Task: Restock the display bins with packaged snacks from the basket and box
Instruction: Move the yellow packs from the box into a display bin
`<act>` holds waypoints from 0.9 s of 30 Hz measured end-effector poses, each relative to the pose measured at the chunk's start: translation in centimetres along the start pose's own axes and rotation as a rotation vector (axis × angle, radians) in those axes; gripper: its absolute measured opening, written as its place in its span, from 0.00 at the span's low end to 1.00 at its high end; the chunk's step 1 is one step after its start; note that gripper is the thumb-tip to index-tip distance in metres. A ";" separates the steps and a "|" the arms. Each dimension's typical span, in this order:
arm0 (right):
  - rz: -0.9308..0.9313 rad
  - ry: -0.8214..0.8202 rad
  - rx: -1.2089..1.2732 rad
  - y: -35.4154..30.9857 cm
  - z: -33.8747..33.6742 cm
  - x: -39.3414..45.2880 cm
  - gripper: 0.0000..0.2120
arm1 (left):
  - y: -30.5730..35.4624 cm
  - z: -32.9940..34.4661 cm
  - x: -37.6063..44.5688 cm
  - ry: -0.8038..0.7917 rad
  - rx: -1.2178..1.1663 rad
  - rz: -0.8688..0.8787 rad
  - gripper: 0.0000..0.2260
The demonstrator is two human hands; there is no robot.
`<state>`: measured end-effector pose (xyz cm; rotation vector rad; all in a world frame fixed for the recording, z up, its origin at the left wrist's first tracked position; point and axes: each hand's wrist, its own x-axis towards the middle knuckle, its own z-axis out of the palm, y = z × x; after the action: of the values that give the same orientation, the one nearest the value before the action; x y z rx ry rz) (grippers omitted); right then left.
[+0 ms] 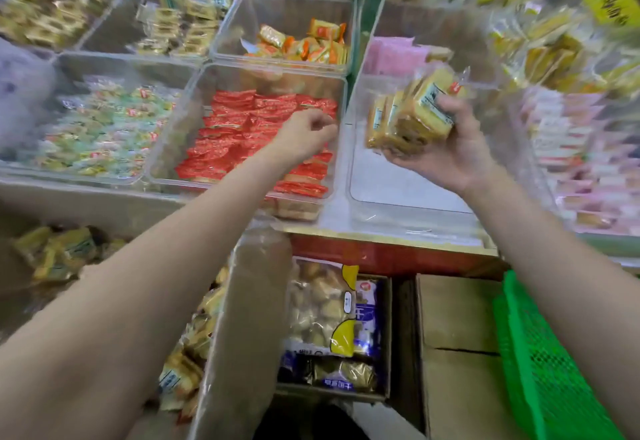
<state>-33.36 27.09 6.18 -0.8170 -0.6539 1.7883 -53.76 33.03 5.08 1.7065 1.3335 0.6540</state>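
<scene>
My right hand (450, 149) grips a bundle of yellow packaged snacks (415, 110) above a clear display bin (398, 194) whose white bottom is mostly bare. My left hand (308, 131) hovers with curled fingers over the neighbouring bin of red snack packets (256, 128), close to that bin's right wall; whether it holds anything is not visible. Below the counter stands an open cardboard box (242, 318) with more yellow snack packs (187, 353) in it. A green plastic basket (540, 363) sits at the lower right.
Other clear bins hold green-white packets (104, 121), orange packets (304, 45), gold packets (180, 24) and pink packets (581, 149). Another box (384, 335) below holds large snack bags. A closed cardboard box (457, 342) stands beside the basket.
</scene>
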 end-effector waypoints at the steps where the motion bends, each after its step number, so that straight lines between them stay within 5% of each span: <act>1: -0.002 0.053 -0.075 -1.0 -1.8 0.6 0.29 | -0.1 1.1 1.0 0.018 0.140 0.038 0.11; 6: 0.070 0.352 -0.733 -0.7 -8.2 5.3 0.39 | -1.4 4.9 5.2 -0.103 0.548 0.235 0.19; 11: 0.144 0.154 -1.891 2.2 -10.7 10.8 0.51 | -3.4 7.2 7.6 -0.120 0.863 0.302 0.21; 17: 0.061 -0.079 -2.127 2.5 -12.7 14.5 0.55 | -3.8 7.6 7.9 -0.018 0.924 0.315 0.24; 23: 0.239 0.173 -2.178 4.7 -13.9 14.4 0.48 | -3.7 7.7 7.5 -0.051 0.993 0.402 0.25; 27: 0.189 0.022 -2.132 4.8 -12.7 16.7 0.54 | -3.3 7.5 7.5 0.038 1.070 0.420 0.23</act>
<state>-30.32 41.97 -9.11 -2.1464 -2.5261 0.5244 -47.10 38.13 -2.22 2.8868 1.4664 0.1507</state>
